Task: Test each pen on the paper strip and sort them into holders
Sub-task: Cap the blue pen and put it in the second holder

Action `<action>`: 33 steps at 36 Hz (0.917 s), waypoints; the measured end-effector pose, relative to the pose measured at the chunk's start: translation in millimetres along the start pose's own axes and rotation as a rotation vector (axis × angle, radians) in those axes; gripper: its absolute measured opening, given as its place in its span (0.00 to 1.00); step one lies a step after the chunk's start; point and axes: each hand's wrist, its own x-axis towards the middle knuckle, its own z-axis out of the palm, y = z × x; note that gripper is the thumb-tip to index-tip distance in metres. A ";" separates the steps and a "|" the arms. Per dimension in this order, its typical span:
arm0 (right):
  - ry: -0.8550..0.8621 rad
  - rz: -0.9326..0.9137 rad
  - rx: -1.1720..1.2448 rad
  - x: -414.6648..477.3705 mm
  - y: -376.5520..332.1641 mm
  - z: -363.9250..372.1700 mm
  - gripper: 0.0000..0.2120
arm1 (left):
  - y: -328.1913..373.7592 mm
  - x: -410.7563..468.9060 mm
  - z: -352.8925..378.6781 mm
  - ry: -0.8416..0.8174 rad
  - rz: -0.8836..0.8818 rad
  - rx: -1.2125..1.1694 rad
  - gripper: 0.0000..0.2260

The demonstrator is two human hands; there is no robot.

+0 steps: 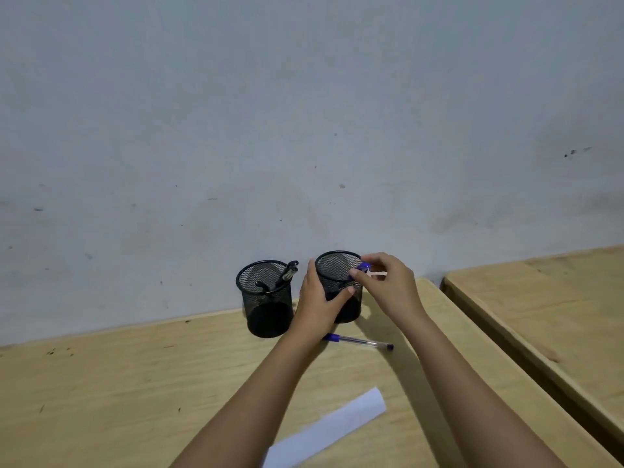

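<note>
Two black mesh holders stand at the back of the wooden table by the wall. The left holder [266, 298] has two dark pens [287, 273] leaning inside. My left hand [319, 300] grips the side of the right holder [337, 265]. My right hand [388, 285] pinches a blue-capped pen [364, 267] at that holder's right rim; most of the pen is hidden by my fingers. Another blue pen [358, 341] with a clear barrel lies on the table in front of the holders. A white paper strip [324, 430] lies near the front edge.
The wooden table [118, 383] runs against a grey wall. A second wooden table [557, 315] stands to the right, with a dark gap between the two.
</note>
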 end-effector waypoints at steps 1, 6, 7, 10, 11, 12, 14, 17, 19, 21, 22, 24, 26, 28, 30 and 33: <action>0.006 0.015 0.026 -3.8 1.0 -1.6 0.11 | -1.4 -0.5 -1.5 -0.009 0.006 0.017 0.42; 0.054 0.071 0.100 -29.6 6.9 -9.4 0.11 | 8.0 -31.9 -17.7 -0.097 0.140 0.220 0.24; 0.044 0.086 0.101 -34.5 9.0 -9.8 0.10 | 7.0 -40.1 -22.5 -0.116 0.177 0.277 0.23; -0.047 0.102 0.057 -49.4 14.0 -7.3 0.08 | 3.7 -66.6 -37.5 -0.163 0.248 0.437 0.22; -0.092 0.110 0.028 -53.9 15.4 -5.2 0.08 | 1.4 -73.7 -41.9 -0.188 0.242 0.492 0.24; -0.137 0.117 -0.003 -58.2 16.2 -2.6 0.09 | 0.3 -80.9 -46.4 -0.214 0.240 0.554 0.26; -0.219 0.134 -0.071 -65.6 16.4 3.0 0.11 | -3.0 -91.9 -54.4 -0.270 0.240 0.665 0.28; -0.333 0.067 -0.262 -68.6 16.8 9.8 0.14 | -7.0 -103.2 -63.8 -0.325 0.236 0.750 0.25; -0.387 0.030 -0.362 -67.5 17.4 14.0 0.13 | -10.6 -108.0 -68.9 -0.360 0.196 0.773 0.26; -0.397 0.014 -0.433 -65.6 19.2 18.1 0.09 | -12.6 -110.9 -72.5 -0.388 0.163 0.791 0.30; -0.390 0.008 -0.452 -65.1 19.5 19.6 0.08 | -12.7 -112.1 -73.6 -0.399 0.152 0.796 0.31; -0.383 -0.003 -0.470 -64.4 19.6 21.5 0.07 | -11.9 -113.6 -74.9 -0.412 0.141 0.802 0.31; -0.377 0.004 -0.463 -64.1 19.0 21.9 0.06 | -11.4 -114.3 -75.2 -0.419 0.141 0.792 0.31; -0.380 0.027 -0.440 -65.4 17.1 21.5 0.06 | -12.6 -114.1 -75.9 -0.423 0.136 0.784 0.30; -0.382 0.046 -0.415 -67.8 14.7 19.3 0.05 | -14.4 -112.6 -76.4 -0.431 0.118 0.766 0.30; -0.368 0.039 -0.386 -72.5 8.0 13.3 0.05 | -14.9 -109.7 -77.7 -0.439 0.075 0.710 0.28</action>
